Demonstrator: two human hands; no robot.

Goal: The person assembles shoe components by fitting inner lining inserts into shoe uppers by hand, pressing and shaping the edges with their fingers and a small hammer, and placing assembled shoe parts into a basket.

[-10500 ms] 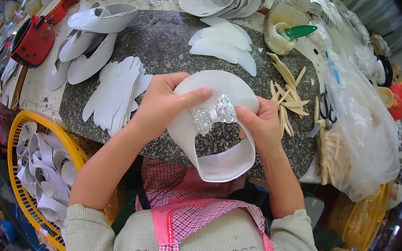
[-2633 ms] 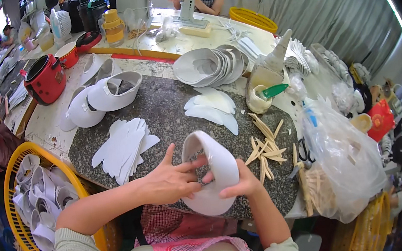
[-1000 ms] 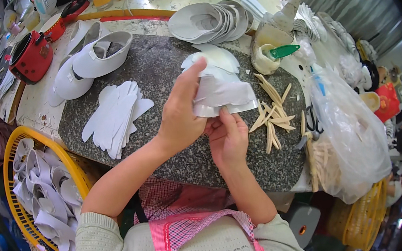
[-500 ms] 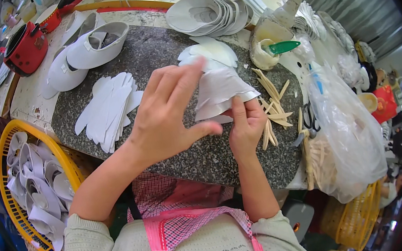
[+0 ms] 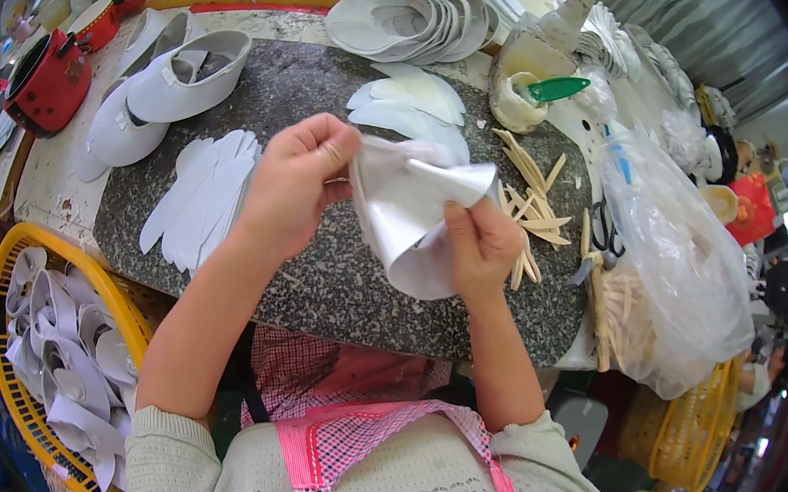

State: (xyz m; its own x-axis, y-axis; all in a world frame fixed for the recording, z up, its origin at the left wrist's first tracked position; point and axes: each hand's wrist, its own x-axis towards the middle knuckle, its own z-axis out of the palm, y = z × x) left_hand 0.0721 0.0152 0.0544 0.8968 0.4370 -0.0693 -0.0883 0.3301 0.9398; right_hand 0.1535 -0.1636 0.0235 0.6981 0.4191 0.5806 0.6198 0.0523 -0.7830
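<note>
Between my two hands a white shoe upper [image 5: 408,200] with a silvery sheen is held up over the dark speckled stone slab [image 5: 341,297]. My left hand [image 5: 303,183] pinches its upper left edge between thumb and fingers. At its lower right edge, my right hand [image 5: 482,245] grips it with the thumb on top. The piece curls open between them. A fan of thin white cut pieces [image 5: 201,196] lies to the left on the slab. More pale pieces [image 5: 411,101] lie behind the upper. Light wooden sticks [image 5: 536,199] are scattered beside my right hand.
Finished-looking white uppers [image 5: 187,84] stand at the back left, near a red pot [image 5: 45,87]. A stack of grey-white uppers [image 5: 386,21] sits behind. A glue-crusted container [image 5: 519,103] holds a green-handled tool. Yellow basket [image 5: 132,317], left; plastic bag [image 5: 675,251] and scissors [image 5: 605,228], right.
My left hand has closed from spread fingers onto the upper's left edge. The upper has turned and come nearer, showing its shiny curved surface. My right hand keeps hold of it.
</note>
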